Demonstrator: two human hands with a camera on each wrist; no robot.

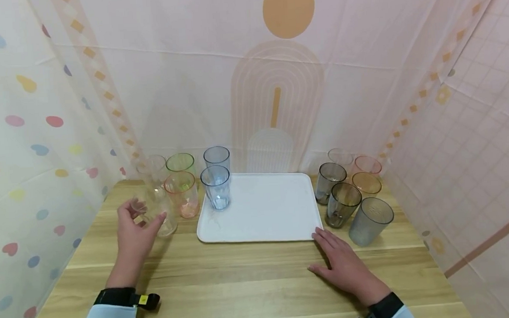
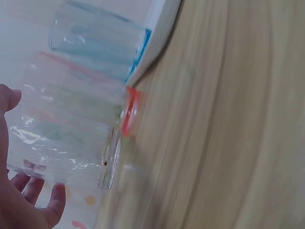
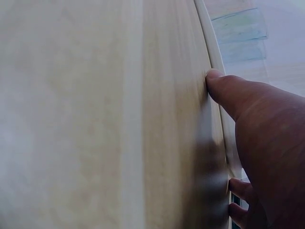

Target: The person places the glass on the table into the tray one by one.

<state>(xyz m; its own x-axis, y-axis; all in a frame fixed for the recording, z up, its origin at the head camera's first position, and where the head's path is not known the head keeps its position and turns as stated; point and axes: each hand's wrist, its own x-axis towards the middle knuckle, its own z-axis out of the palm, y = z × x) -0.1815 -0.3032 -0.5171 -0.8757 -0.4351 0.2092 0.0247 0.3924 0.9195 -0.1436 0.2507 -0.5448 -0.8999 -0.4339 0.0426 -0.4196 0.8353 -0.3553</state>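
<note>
On the left, my left hand [image 1: 136, 235] holds a clear drinking glass [image 1: 168, 223] between thumb and curled fingers. In the left wrist view, thumb and fingers span opposite sides of this clear glass [image 2: 62, 152], near its rim. A pink-tinted glass [image 1: 183, 196] stands just right of it, with a green-tinted glass [image 1: 180, 162] behind. My right hand [image 1: 342, 265] lies with spread, fairly straight fingers, the fingertips at the front right corner of a white tray [image 1: 266, 211]. The right wrist view shows the thumb at the tray's edge [image 3: 217, 52].
A blue glass [image 1: 216, 190] stands on the tray's left side, another blue glass [image 1: 217, 154] behind it. Right of the tray cluster several glasses, among them a dark grey one [image 1: 330, 181], a brown one [image 1: 342, 207], an amber one [image 1: 366, 184] and a grey-blue one [image 1: 370, 222].
</note>
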